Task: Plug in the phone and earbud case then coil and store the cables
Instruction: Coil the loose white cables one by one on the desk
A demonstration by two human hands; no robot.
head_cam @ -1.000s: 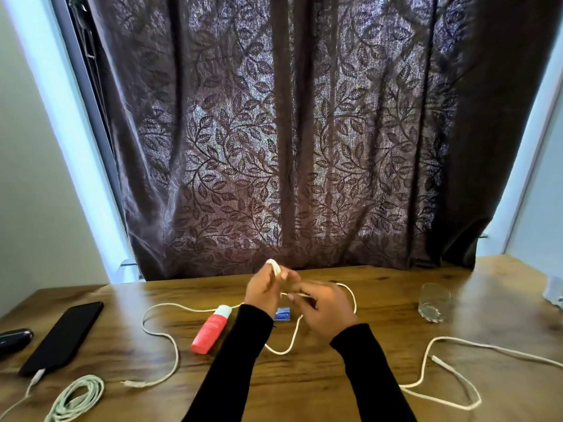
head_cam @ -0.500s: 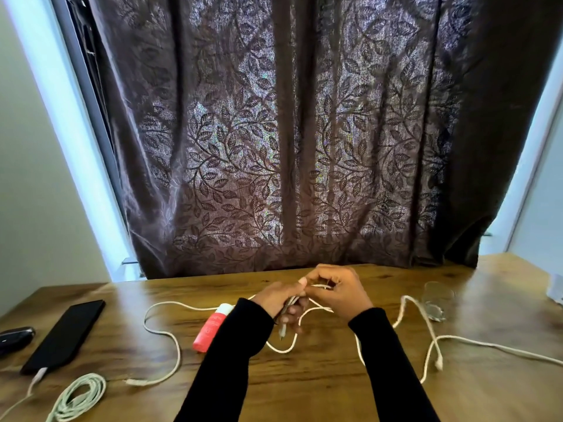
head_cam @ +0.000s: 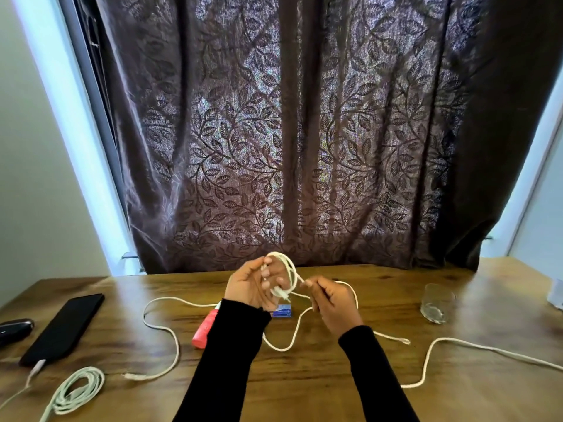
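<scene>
Gripping a small loop of white cable [head_cam: 288, 271] above the wooden table [head_cam: 304, 385], the left hand [head_cam: 254, 286] closes around the coil, while the right hand [head_cam: 330, 303] pinches the same cable just beside it. The phone [head_cam: 65, 327] lies at the table's left with a plug in its near end, the dark earbud case [head_cam: 13, 328] beside it, and a coiled pale cable [head_cam: 77, 391] nearer the front edge.

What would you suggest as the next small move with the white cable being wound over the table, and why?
Probably lay another loop: the right hand could feed its pinched strand round the coil gripped in the left hand. Only a few turns are wound, and much of the white cable lies loose across the wooden table.
</scene>
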